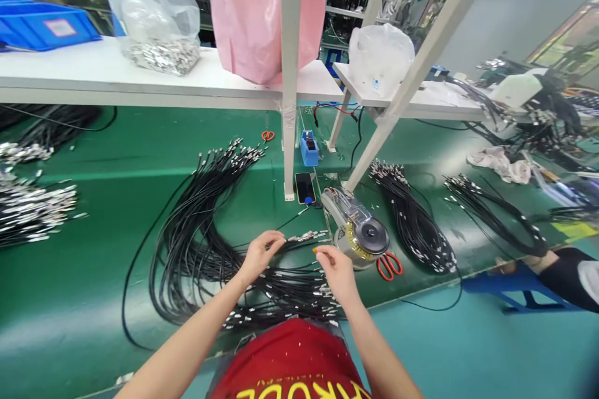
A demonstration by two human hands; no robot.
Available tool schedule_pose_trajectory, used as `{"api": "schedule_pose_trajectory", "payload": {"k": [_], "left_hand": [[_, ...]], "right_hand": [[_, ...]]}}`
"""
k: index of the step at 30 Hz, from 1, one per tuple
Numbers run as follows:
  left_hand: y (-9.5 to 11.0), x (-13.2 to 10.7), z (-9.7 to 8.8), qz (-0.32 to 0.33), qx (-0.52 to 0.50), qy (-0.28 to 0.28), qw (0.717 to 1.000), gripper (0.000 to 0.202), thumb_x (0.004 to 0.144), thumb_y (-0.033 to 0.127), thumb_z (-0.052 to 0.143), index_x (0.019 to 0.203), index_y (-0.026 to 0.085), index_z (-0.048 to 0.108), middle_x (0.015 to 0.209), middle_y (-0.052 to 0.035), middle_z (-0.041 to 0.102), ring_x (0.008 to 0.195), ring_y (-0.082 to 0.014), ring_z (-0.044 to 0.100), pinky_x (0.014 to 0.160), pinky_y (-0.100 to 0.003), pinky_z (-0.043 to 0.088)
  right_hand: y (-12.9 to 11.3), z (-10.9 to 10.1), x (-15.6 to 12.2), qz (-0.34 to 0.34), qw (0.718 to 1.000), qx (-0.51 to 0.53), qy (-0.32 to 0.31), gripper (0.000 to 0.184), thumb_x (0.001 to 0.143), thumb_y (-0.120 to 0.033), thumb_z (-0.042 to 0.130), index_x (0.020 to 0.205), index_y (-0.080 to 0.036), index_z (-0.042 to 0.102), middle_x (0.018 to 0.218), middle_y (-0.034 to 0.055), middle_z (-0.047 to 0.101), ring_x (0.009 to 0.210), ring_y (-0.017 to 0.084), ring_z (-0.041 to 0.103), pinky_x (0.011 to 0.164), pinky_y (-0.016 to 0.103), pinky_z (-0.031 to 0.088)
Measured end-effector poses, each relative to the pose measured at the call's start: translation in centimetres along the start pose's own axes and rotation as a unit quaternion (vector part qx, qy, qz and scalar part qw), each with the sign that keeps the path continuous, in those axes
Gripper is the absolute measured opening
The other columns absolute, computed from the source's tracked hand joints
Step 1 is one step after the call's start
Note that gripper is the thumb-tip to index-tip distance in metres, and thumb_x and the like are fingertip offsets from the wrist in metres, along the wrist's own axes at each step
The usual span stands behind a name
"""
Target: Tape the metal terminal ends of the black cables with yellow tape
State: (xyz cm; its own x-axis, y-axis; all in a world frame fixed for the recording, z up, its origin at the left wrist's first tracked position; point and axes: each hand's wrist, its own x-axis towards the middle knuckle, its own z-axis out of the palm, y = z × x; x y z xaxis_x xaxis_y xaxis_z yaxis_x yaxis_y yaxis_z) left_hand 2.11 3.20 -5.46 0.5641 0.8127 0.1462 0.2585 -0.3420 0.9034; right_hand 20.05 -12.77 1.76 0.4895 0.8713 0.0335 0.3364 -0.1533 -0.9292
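At the near edge of a green-matted tabletop (93, 299), the left hand (258, 255) is clenched on a few black cables (299, 244) close behind their metal ends. The right hand (337, 274) has its fingers bunched just beside them, an orange speck at the tips; whether that grip holds anything, I cannot tell. Each thin, glossy cable ends in a crimped silver terminal, and together they form a looping bundle (196, 262) that lies under both hands and sweeps toward 9 o'clock, with one fan of ends at 11 o'clock. At 3 o'clock, a round tape dispenser (358, 230) sits just beside red-handled scissors (389, 265). A phone (305, 187) lies at 12 o'clock, with a blue box (309, 148) beyond it. Two more cable bundles (412, 218) lie past the dispenser at 2 o'clock, and a pile of silver-tipped cables (32, 212) lies at 9 o'clock.
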Motion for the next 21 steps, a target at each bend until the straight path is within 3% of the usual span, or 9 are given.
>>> {"api": "schedule_pose_trajectory", "payload": {"k": [3, 8, 12, 15, 19, 21], "left_hand": [[0.9, -1.0, -0.3, -0.013, -0.023, -0.018, 0.999, 0.031, 0.09, 0.043, 0.056, 0.084, 0.016, 0.07, 0.093, -0.0081, 0.07, 0.091, -0.0212, 0.064, 0.082, -0.03, 0.05], [2.8, -2.0, -0.5, -0.037, -0.063, -0.084, 0.994, 0.035, 0.096, 0.043, 0.046, 0.091, 0.015, 0.067, 0.071, -0.0017, 0.067, 0.064, -0.0146, 0.06, 0.065, -0.024, 0.048], [5.7, -2.8, -0.9, -0.059, -0.059, -0.134, 0.987, 0.035, 0.095, 0.042, 0.049, 0.099, 0.015, 0.071, 0.068, -0.0012, 0.066, 0.067, -0.0158, 0.059, 0.067, -0.024, 0.045], [7.4, -3.2, -1.5, -0.048, -0.054, -0.161, 0.984, 0.034, 0.094, 0.042, 0.051, 0.097, 0.016, 0.073, 0.077, -0.0032, 0.07, 0.069, -0.016, 0.061, 0.067, -0.023, 0.046], [7.3, -3.2, -3.3, -0.019, -0.015, -0.176, 0.984, 0.03, 0.094, 0.038, 0.052, 0.088, 0.018, 0.073, 0.082, -0.004, 0.071, 0.075, -0.0166, 0.063, 0.073, -0.023, 0.047], [7.0, -3.1, -4.0, -0.023, -0.004, -0.195, 0.981, 0.029, 0.092, 0.037, 0.054, 0.082, 0.018, 0.074, 0.082, -0.0047, 0.072, 0.078, -0.0186, 0.064, 0.075, -0.024, 0.047]], "right_hand": [[-1.1, 3.4, 2.2, -0.061, 0.998, -0.023, -0.009, 0.025, 0.084, -0.018, 0.055, 0.103, -0.022, 0.07, 0.103, 0.0068, 0.071, 0.085, 0.02, 0.067, 0.07, 0.028, 0.053], [-1.7, 5.1, 3.4, -0.06, 0.996, -0.036, -0.057, 0.027, 0.079, -0.013, 0.057, 0.101, -0.022, 0.069, 0.077, 0.0007, 0.072, 0.067, 0.017, 0.066, 0.07, 0.029, 0.054], [-3.0, 3.8, 2.0, -0.028, 0.998, 0.007, -0.05, 0.026, 0.079, -0.015, 0.059, 0.103, -0.021, 0.065, 0.071, -0.0022, 0.071, 0.063, 0.016, 0.065, 0.067, 0.027, 0.053], [-4.2, 1.9, 0.2, -0.009, 1.0, 0.021, -0.002, 0.019, 0.08, -0.02, 0.063, 0.099, -0.02, 0.061, 0.073, -0.0007, 0.071, 0.068, 0.017, 0.066, 0.072, 0.028, 0.052], [-4.6, -0.6, -1.3, 0.018, 0.995, 0.036, 0.087, 0.02, 0.08, -0.027, 0.068, 0.095, -0.02, 0.056, 0.074, 0.001, 0.071, 0.07, 0.018, 0.066, 0.074, 0.031, 0.052], [-4.5, -1.4, -1.5, 0.034, 0.995, 0.048, 0.081, 0.023, 0.079, -0.027, 0.068, 0.096, -0.021, 0.054, 0.073, 0.0013, 0.071, 0.068, 0.018, 0.066, 0.073, 0.031, 0.052]]}}
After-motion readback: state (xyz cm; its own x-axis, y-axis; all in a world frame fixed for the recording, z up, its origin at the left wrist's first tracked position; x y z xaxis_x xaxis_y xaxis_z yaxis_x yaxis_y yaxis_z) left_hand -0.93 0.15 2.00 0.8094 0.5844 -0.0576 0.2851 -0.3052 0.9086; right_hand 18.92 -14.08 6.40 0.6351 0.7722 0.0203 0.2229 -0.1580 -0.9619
